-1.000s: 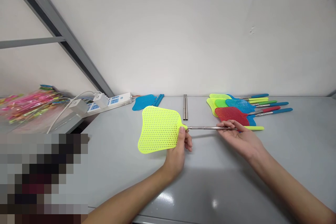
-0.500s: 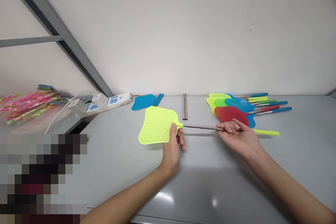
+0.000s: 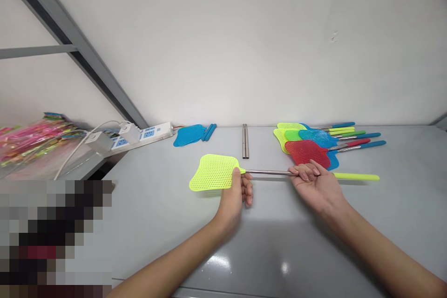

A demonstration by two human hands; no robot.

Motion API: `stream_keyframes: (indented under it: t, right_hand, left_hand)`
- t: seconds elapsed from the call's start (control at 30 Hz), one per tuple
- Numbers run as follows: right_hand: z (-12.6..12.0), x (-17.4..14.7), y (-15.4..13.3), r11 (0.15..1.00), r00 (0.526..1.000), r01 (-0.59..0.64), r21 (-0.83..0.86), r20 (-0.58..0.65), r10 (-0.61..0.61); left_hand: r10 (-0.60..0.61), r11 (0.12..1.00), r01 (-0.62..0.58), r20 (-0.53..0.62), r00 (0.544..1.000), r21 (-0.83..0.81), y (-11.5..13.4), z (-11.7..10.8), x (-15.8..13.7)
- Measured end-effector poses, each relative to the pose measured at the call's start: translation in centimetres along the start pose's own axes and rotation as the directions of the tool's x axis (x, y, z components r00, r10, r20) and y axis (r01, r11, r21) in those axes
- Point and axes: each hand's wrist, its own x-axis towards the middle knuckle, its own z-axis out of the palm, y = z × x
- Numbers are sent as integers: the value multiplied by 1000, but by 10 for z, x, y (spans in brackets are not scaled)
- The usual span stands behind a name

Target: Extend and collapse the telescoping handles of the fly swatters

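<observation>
A yellow fly swatter [image 3: 214,173] with a metal rod and a yellow handle lies across both my hands, held level above the grey table. My left hand [image 3: 234,198] grips it at the neck, thumb on top and fingers curled beneath. Palm upward, my right hand [image 3: 316,184] has its fingers curled round the rod near the handle. Just beyond are two metal rods [image 3: 245,142] side by side. Several finished-looking swatters, among them a red fly swatter [image 3: 307,153], overlap at the back right.
Blue swatter heads [image 3: 188,135] lie by two blue handles [image 3: 209,132] at the back left. Beside them sits a white power strip [image 3: 148,136] with plugs and a cable. Pink plastic-wrapped items [image 3: 38,137] are heaped far left. A wall borders the grey table [image 3: 157,214].
The yellow swatter has shifted slightly right, and its head has tipped flatter. My left hand has moved a little right with it; my right hand stays around the rod.
</observation>
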Motion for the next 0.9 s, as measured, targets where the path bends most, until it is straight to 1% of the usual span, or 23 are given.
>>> stream_keyframes:
  t: [0.17, 0.33, 0.67, 0.9]
  right_hand:
    - [1, -1, 0, 1000, 1000, -2, -24, 9, 3]
    - [4, -4, -1, 999, 999, 13, -47, 32, -12]
    - [3, -3, 1, 999, 1000, -24, -40, 1, 24]
    - [-1, 0, 2, 997, 999, -39, -70, 11, 40]
  left_hand:
    - [32, 993, -32, 3, 999, -110, 2, 2, 1]
    - [-2, 987, 5, 19, 1000, -162, 1, 2, 2]
    - [3, 984, 0, 17, 1000, -178, 3, 1, 1]
    - [-9, 986, 9, -1, 1000, -169, 2, 1, 0]
